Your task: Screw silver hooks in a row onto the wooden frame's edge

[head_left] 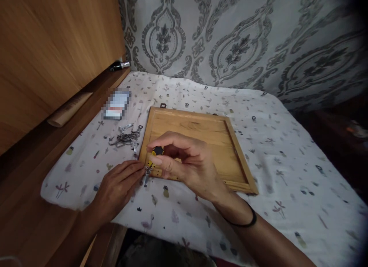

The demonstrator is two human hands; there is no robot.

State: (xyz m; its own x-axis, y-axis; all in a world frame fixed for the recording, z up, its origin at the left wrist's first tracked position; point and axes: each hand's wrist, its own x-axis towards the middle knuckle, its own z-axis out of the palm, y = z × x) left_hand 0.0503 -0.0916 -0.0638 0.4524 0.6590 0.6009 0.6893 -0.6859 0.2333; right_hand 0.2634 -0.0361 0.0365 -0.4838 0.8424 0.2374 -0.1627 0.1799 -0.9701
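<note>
At ten o'clock from the framed wooden panel (pixel 192 133) lies a phone (pixel 117 105); at nine, jumbled metal hardware (pixel 126 138). The left hand (pixel 116 186) touches its eight o'clock corner, grip unclear; there the right hand (pixel 186 159) pinches a black-and-yellow screwdriver (pixel 158 151) above a metal hinge (pixel 147 177).

"What's behind everything?"

"A pale grey wall (pixel 198 48) with darker, ornate medallions and leafy scrolls."

"And on the left?"

"A big wood-grained panel (pixel 57 48), warm brown, with a darker wooden ledge (pixel 99 102) running beneath it."

"What about the desk (pixel 287 156)?"

"It's covered by a white cloth (pixel 178 85) printed with little palms, pineapples and a flamingo. The cloth has rounded corners and some soft creases."

"How's the light?"

"Rather dim. The cloth is fairly bright, but the far right falls into shadow, too dark to make out much."
</note>
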